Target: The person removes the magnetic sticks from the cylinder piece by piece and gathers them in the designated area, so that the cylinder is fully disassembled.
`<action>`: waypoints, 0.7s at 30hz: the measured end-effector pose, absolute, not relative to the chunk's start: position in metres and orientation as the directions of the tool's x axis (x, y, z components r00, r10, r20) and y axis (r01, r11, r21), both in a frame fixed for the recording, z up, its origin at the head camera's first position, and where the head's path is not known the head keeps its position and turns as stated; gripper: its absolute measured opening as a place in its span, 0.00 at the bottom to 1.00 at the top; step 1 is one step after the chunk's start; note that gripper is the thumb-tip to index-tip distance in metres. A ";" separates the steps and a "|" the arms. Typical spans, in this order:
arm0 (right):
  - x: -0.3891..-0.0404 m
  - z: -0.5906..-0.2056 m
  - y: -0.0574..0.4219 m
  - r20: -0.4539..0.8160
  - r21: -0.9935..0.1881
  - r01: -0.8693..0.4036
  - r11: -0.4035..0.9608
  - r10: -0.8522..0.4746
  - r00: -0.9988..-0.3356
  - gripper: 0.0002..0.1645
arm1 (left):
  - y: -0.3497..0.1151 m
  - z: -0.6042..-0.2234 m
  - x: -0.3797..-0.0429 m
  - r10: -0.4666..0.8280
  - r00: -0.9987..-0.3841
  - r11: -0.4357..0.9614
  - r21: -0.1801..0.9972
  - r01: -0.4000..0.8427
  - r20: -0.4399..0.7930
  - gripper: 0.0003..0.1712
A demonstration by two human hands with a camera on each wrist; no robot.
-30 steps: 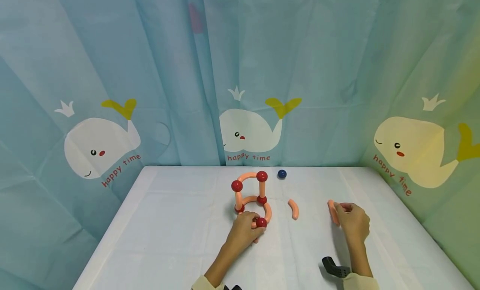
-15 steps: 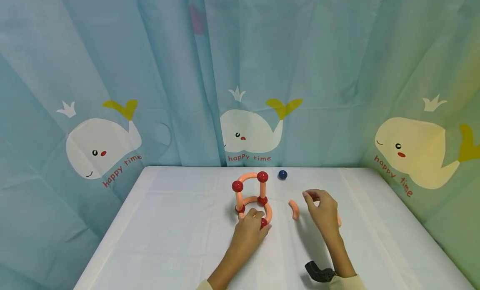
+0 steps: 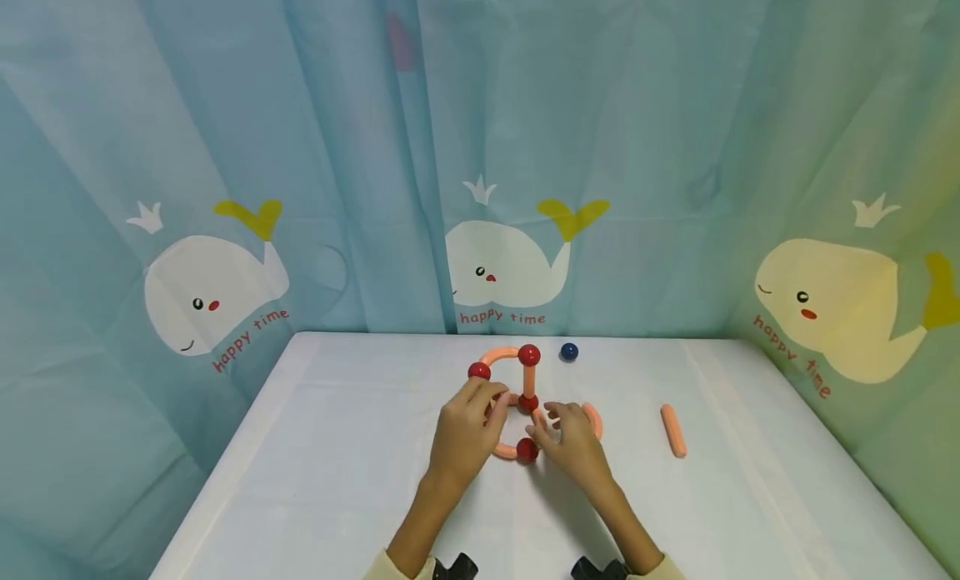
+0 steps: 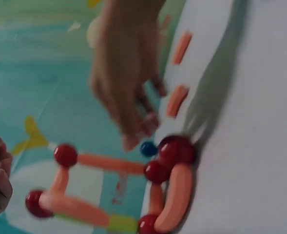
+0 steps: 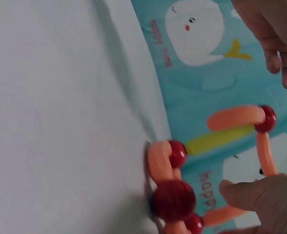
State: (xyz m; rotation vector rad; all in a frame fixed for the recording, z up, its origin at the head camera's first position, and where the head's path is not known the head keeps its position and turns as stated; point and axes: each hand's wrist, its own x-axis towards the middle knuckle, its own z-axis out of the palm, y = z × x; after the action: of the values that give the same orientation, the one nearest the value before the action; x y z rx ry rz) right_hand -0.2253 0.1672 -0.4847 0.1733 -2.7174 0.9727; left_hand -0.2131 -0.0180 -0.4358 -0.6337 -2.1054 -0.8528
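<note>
A frame of red balls and orange sticks, with a ring of curved sticks at its base, stands on the white table. At its left side my left hand (image 3: pixel 467 426) has loosely bent fingers, hiding the left upright; the right wrist view shows those fingers apart from the frame. My right hand (image 3: pixel 572 442) is by the base's right side, thumb and fingers spread near the front red ball (image 3: pixel 527 451). Nothing shows between its fingers in the left wrist view. A yellow-green stick (image 5: pixel 221 140) joins the frame beside a curved orange stick (image 5: pixel 236 117).
Partly behind my right hand lies a curved orange stick (image 3: pixel 593 420). Farther right is a straight-looking orange stick (image 3: pixel 673 430). A dark blue ball (image 3: pixel 569 352) rests near the table's back edge. A whale-print curtain (image 3: pixel 660 147) hangs behind the table.
My right hand has come left from the rightmost stick, which lies on the table. My left hand has left the front red ball and moved up beside the frame's left side.
</note>
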 end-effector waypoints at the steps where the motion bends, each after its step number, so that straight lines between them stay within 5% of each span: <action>1: -0.224 -0.486 0.165 0.252 -0.591 -0.177 0.787 -0.029 -0.967 0.33 | -0.023 -0.435 -0.216 0.122 -0.590 0.649 0.385 0.656 0.798 0.06; 5: -0.219 -0.490 0.158 0.170 -0.548 -0.115 0.829 -0.024 -0.985 0.44 | -0.040 -0.438 -0.228 0.002 -0.617 0.631 0.478 0.611 0.787 0.09; 8: -0.216 -0.492 0.154 0.125 -0.550 -0.083 0.831 -0.017 -0.992 0.40 | -0.050 -0.444 -0.235 -0.032 -0.652 0.612 0.530 0.587 0.758 0.13; 12: -0.214 -0.495 0.150 0.094 -0.545 -0.060 0.836 -0.010 -0.995 0.30 | -0.060 -0.451 -0.242 -0.011 -0.712 0.581 0.584 0.567 0.702 0.18; 21: -0.214 -0.499 0.143 0.106 -0.548 -0.048 0.835 0.012 -0.994 0.40 | -0.066 -0.456 -0.248 0.051 -0.743 0.493 0.631 0.599 0.667 0.19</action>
State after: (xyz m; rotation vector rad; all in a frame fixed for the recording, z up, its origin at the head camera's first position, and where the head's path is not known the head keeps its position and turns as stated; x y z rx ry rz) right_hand -0.2145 0.1433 -0.4990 0.0284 -2.9087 0.8720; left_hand -0.2485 -0.0656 -0.4555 -0.5329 -2.1572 -1.2281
